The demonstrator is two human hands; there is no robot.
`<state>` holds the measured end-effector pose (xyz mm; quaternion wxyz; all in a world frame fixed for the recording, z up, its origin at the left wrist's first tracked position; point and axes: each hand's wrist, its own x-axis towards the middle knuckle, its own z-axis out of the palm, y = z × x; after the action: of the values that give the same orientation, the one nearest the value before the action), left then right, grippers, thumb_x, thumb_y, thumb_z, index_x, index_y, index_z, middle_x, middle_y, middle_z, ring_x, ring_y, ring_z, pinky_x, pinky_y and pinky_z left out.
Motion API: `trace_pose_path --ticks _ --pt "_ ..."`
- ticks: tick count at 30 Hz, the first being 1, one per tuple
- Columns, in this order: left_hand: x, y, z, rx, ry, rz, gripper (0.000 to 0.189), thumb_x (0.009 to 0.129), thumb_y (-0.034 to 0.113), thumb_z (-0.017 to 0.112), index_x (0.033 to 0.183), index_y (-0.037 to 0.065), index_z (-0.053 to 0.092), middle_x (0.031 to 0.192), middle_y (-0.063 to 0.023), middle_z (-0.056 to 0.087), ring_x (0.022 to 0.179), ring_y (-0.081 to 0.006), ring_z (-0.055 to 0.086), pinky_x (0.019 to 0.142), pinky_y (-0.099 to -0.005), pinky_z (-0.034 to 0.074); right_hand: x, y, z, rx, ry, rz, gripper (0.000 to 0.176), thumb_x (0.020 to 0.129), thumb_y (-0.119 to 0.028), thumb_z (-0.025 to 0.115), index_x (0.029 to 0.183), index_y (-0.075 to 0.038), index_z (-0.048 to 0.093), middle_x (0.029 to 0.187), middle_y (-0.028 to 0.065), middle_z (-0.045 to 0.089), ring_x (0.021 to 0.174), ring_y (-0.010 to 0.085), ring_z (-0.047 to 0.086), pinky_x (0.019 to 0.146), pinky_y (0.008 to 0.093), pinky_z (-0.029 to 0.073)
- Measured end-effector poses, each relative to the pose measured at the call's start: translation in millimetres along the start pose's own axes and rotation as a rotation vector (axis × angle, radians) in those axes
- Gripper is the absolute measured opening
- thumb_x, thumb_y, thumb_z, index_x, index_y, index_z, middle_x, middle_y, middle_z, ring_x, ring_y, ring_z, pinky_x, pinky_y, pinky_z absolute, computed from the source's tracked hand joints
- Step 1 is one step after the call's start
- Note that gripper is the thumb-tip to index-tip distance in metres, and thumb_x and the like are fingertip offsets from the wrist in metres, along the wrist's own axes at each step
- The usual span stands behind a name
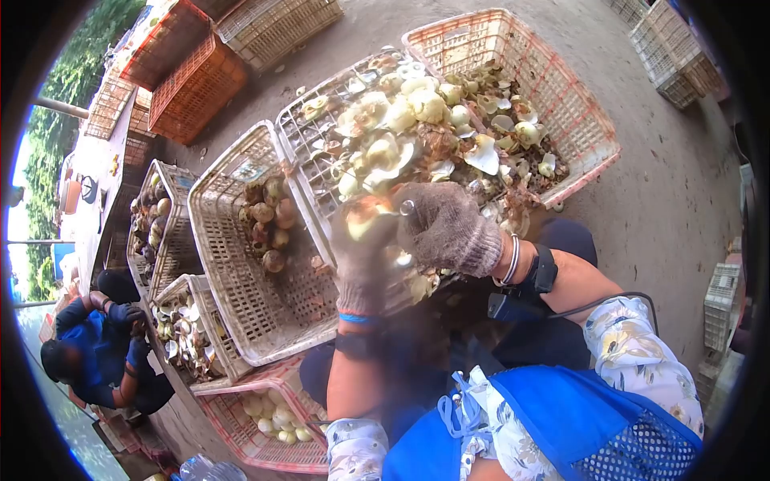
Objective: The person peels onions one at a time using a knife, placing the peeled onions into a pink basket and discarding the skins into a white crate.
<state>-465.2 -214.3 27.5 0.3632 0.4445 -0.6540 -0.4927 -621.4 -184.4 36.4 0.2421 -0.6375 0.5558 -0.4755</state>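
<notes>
My left hand (361,252), in a grey-brown knit glove, is smeared by motion but closed around a pale, partly peeled onion (370,216). Beside it, my gloved right hand (451,228) is curled into a fist. A small shiny tip (407,207) shows at its thumb side; the rest of what it holds is hidden. Both hands are above the near edge of an upturned lattice crate (303,120) heaped with onion peelings (383,152). Brown unpeeled onions (263,212) lie in the deep crate (233,301) to the left.
A red-edged crate (553,76) of skins and scraps stands beyond the heap. Peeled onions (277,413) fill a pink crate (233,425) at lower left. Another person (96,345) in blue works at far left. Orange crates (196,88) are stacked behind.
</notes>
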Motion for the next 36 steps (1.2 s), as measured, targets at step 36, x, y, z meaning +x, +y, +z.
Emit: trace_pose_path --ticks 36 --pt "-1.4 -53.7 -9.4 -0.226 0.096 -0.041 0.041 0.089 0.033 0.06 0.121 0.007 0.054 0.112 -0.0093 0.061 0.098 -0.0223 0.059 0.084 -0.0346 0.051 15.2 -3.6 14.3 0.292 -0.039 -0.036 0.045 0.078 -0.034 0.076 0.11 -0.004 0.064 0.087 0.0205 0.065 0.081 0.0342 0.065 0.071 0.0402 0.052"
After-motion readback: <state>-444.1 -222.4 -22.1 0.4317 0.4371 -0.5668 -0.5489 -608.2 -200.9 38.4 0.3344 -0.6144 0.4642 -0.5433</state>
